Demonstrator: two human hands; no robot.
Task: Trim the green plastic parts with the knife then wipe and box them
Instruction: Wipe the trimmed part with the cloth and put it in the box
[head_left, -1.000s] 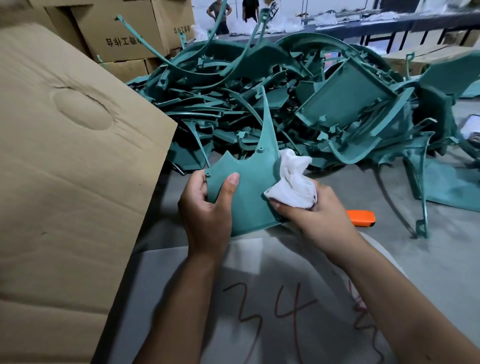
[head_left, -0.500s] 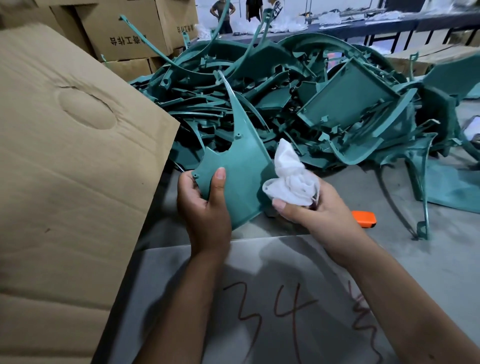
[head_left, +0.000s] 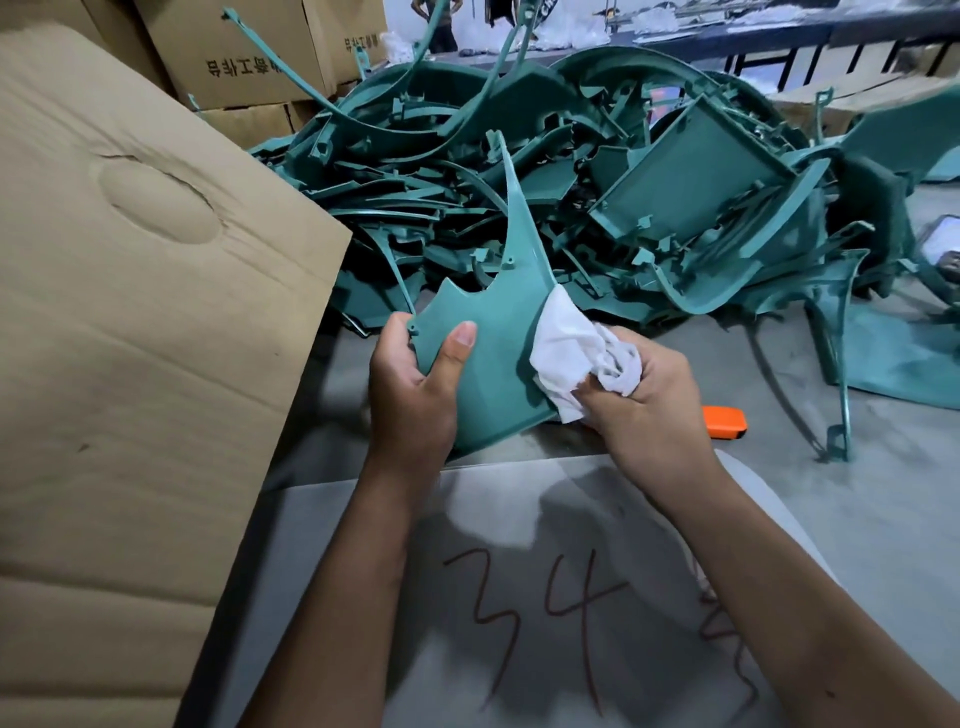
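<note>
My left hand (head_left: 415, 395) grips a green plastic part (head_left: 493, 332) by its lower left corner, thumb across its face; the part's long pointed tip stands upward. My right hand (head_left: 649, 410) holds a crumpled white cloth (head_left: 576, 364) pressed against the part's right edge. An orange knife (head_left: 724, 422) lies on the grey table just right of my right hand. A large heap of green plastic parts (head_left: 597, 182) fills the table behind.
A big cardboard box flap (head_left: 140, 312) rises on the left, close to my left hand. A grey sheet marked "34" (head_left: 545, 597) lies under my forearms. More cardboard boxes (head_left: 249, 57) stand at the back left. People stand far behind.
The part has tilted back to the right and the cloth has slid down along its right edge. My right hand now presses the cloth lower on the part.
</note>
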